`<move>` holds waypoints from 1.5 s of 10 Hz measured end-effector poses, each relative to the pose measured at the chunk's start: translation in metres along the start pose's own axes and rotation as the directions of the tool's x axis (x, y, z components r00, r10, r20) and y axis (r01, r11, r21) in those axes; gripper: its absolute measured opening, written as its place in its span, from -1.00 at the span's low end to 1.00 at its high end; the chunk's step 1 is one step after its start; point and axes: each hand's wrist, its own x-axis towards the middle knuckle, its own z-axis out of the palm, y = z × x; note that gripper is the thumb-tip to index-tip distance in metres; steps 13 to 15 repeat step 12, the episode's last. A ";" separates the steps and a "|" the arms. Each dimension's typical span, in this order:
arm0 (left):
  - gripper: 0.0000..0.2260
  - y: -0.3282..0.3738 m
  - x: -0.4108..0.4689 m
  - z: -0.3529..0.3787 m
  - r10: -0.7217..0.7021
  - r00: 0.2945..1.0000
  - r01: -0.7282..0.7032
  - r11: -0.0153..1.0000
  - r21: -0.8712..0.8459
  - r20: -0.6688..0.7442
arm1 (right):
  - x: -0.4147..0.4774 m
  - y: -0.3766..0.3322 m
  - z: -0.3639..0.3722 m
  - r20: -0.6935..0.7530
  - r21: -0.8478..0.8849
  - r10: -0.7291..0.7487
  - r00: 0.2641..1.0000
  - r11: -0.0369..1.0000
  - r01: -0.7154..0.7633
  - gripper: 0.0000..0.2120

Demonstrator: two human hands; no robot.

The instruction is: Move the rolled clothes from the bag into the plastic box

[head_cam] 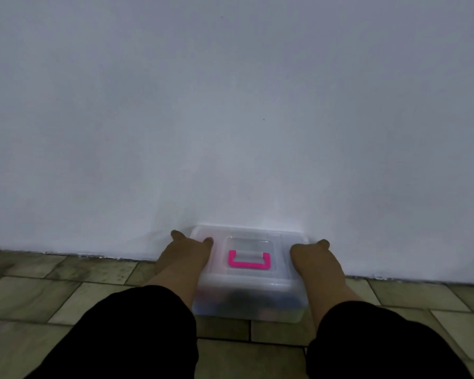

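A white wall (230,105) backs the lidded plastic box (248,272), set on the tiled floor (52,291) flush against it, likely for stowing; dark shapes inside look like the rolled clothes (244,299), blurred; no bag shows; left hand (185,255) and right hand (314,258) each grip a side, fingers curled over the lid edges, pink handle (249,259) untouched

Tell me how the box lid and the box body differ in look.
The lid is frosted white with a pink handle lying flat on it; the box body is see-through, with dark shapes showing inside. The lid's rim juts out past the body's walls. The left hand and right hand rest on the lid's ends, not the body. Both are plastic and joined shut.
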 end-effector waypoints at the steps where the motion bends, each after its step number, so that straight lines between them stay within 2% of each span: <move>1: -0.22 -0.001 -0.005 0.001 0.039 0.994 -0.033 0.998 0.058 -0.103 | -0.005 0.002 0.002 -0.125 -0.034 -0.084 0.989 0.996 0.080 -0.53; 2: -0.38 0.000 -0.013 0.000 0.100 0.976 -0.073 0.987 0.141 -0.194 | -0.009 0.004 0.003 -0.178 -0.097 -0.164 0.970 0.984 0.149 -0.63; 3: -0.42 0.001 -0.016 0.000 0.139 0.961 -0.093 0.977 0.194 -0.238 | -0.009 0.005 0.003 -0.198 -0.133 -0.213 0.957 0.973 0.189 -0.70; 5: -0.45 0.000 -0.010 0.003 0.215 0.939 -0.135 0.948 0.287 -0.270 | -0.008 0.007 0.006 -0.227 -0.198 -0.310 0.923 0.943 0.268 -0.73; 9: -0.44 -0.002 -0.005 0.008 0.226 0.934 -0.142 0.944 0.297 -0.275 | -0.005 0.007 0.007 -0.225 -0.221 -0.291 0.930 0.945 0.243 -0.69; 11: -0.40 0.001 -0.007 0.004 0.205 0.952 -0.108 0.920 0.376 -0.229 | -0.009 0.003 0.003 -0.163 -0.163 -0.219 0.962 0.968 0.193 -0.68; 12: -0.36 0.002 -0.007 -0.002 0.206 0.938 -0.108 0.939 0.327 -0.280 | -0.012 -0.002 -0.005 -0.164 -0.238 -0.215 0.963 0.956 0.173 -0.59; 15: -0.36 0.002 -0.007 -0.002 0.206 0.938 -0.108 0.939 0.327 -0.280 | -0.012 -0.002 -0.005 -0.164 -0.238 -0.215 0.963 0.956 0.173 -0.59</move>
